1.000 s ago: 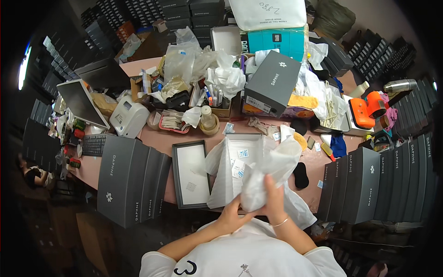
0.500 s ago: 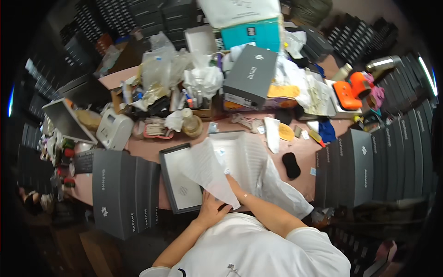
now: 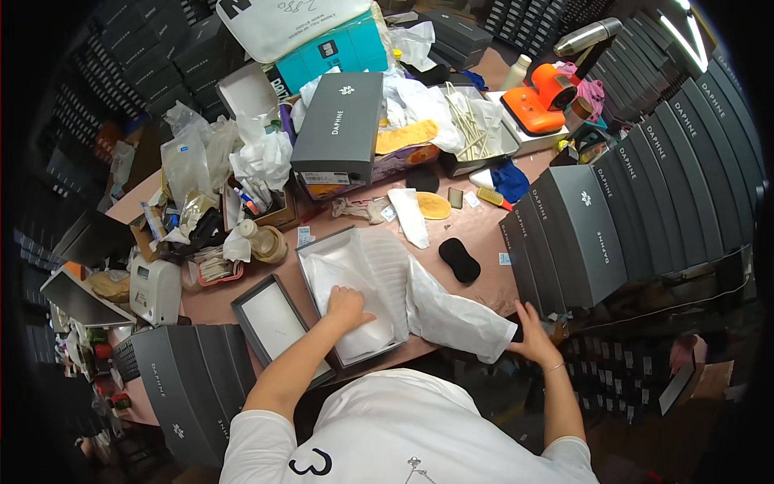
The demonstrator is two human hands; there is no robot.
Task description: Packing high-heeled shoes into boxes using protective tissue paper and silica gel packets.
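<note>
An open dark grey shoebox (image 3: 303, 262) lies tilted on the table in front of me, with white wrapping paper (image 3: 326, 270) inside. My left hand (image 3: 347, 309) presses down onto that paper, thumb stretched apart and fingertips partly hidden. From the box's right side, a loose sheet of white paper (image 3: 459, 310) spreads toward the table's front edge. My right hand (image 3: 535, 339) is at its outer end, thumb and forefinger spread wide beside the corner. Left of the box sits its shallow grey lid (image 3: 278, 319), white inside facing up.
Stacks of grey shoeboxes stand left (image 3: 185, 387) and right (image 3: 576, 234). Behind are a closed shoebox (image 3: 339, 121), a glass jar (image 3: 268, 244), an orange device (image 3: 536, 101) and crumpled paper. A black oval pad (image 3: 459, 260) lies right of the box.
My hands have parted: the left went into the box onto the paper, the right swung out to the right. The translucent sheet held up over the box is down. The view has turned right.
</note>
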